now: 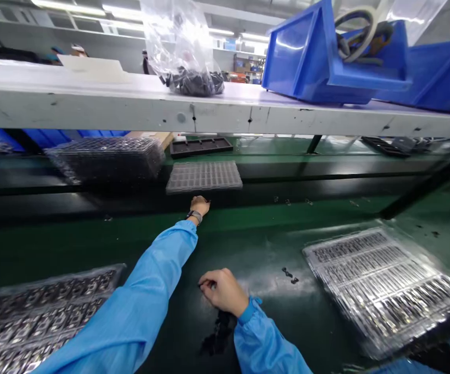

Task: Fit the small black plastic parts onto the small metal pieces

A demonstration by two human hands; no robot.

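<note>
My left hand [200,205] reaches forward over the dark strip, just below a clear compartment tray [204,175]. Its fingers are closed on a small dark piece whose tip shows at the right. Nearer to me, my right hand [221,292] is bent in a pinch above the green surface [256,249], with something tiny and dark at its fingertips. A pile of small black pieces [217,332] lies beside and partly under the right wrist. Two little black parts [290,275] rest to the right of that hand.
Filled clear trays lie at the left [41,311] and right [388,280]. Behind are stacked trays [108,158] and a black tray [201,147]. A white shelf [225,115] crosses above, bearing a plastic bag [193,62] and blue bins [306,57]. A dark post [427,184] stands right.
</note>
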